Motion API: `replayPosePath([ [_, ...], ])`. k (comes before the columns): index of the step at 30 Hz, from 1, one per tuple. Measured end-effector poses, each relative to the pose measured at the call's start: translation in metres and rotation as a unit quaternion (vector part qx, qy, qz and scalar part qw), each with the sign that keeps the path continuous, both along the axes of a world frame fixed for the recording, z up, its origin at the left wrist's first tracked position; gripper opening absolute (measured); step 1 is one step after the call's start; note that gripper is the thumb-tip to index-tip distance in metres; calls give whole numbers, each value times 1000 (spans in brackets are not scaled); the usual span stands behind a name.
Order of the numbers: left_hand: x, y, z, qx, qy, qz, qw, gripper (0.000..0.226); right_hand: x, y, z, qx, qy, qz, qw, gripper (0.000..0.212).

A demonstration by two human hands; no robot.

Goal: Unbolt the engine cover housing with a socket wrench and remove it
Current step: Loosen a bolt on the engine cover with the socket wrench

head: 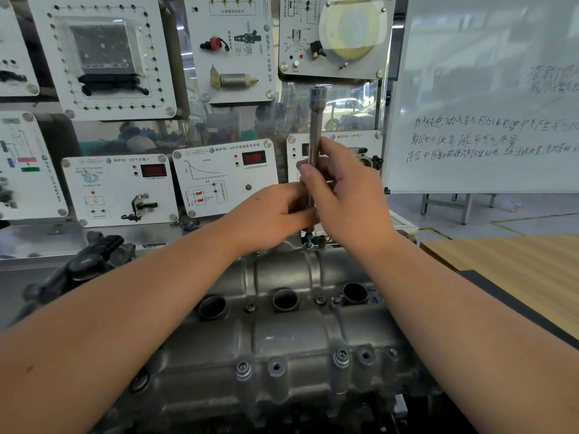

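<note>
Fingers (308, 175) of right hand (344, 195) curled round upright socket extension (314, 136), pinching mid-shaft; left hand (275, 211) gripping lower shaft at nine o'clock. Tip down on a bolt (308, 241) at far edge of engine cover housing (282, 333), dead centre on desk (517, 261). Training panels (119, 189) at twelve o'clock, whiteboard (485, 89) at two o'clock. More bolts along near edge, six o'clock.

Both forearms are bare to the frame's edge, with no sleeves, gloves, watch or rings showing. The left hand (275, 211) and right hand (341, 195), above the engine cover housing (282, 333), have short, unpainted nails.
</note>
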State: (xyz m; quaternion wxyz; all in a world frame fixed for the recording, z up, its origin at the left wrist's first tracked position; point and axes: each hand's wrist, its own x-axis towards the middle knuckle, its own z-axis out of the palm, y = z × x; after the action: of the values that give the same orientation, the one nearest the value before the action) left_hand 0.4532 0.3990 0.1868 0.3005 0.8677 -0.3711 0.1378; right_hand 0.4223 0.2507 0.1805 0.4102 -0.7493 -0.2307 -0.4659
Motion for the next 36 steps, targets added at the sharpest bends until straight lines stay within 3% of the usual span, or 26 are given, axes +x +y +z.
replayPosePath([
  [2,0,1,-1,-10,5,-7,1000,18,-1,0,0,-2,17,8,1000,29],
  [8,3,1,-2,9,-3,-3,1000,13,-1,0,-2,-2,19,11,1000,55],
  [10,3,0,-1,6,-4,-8,1000,15,0,-1,-1,4,5,11,1000,49],
  [13,2,1,-2,0,-3,-15,1000,18,2,-1,-1,-5,-13,-2,1000,22],
  [16,2,1,-2,7,5,-6,1000,19,1,0,-1,-11,1,-6,1000,18],
  [22,5,1,-2,6,-1,-10,1000,7,-1,0,-1,5,18,11,1000,55],
  [26,5,0,-1,4,4,-11,1000,21,-1,0,0,-3,-20,7,1000,33],
  [30,5,1,-2,3,10,-17,1000,17,-3,0,1,-20,-3,1,1000,26],
  [36,3,0,-1,22,-5,-22,1000,7,-2,0,-1,9,21,17,1000,54],
])
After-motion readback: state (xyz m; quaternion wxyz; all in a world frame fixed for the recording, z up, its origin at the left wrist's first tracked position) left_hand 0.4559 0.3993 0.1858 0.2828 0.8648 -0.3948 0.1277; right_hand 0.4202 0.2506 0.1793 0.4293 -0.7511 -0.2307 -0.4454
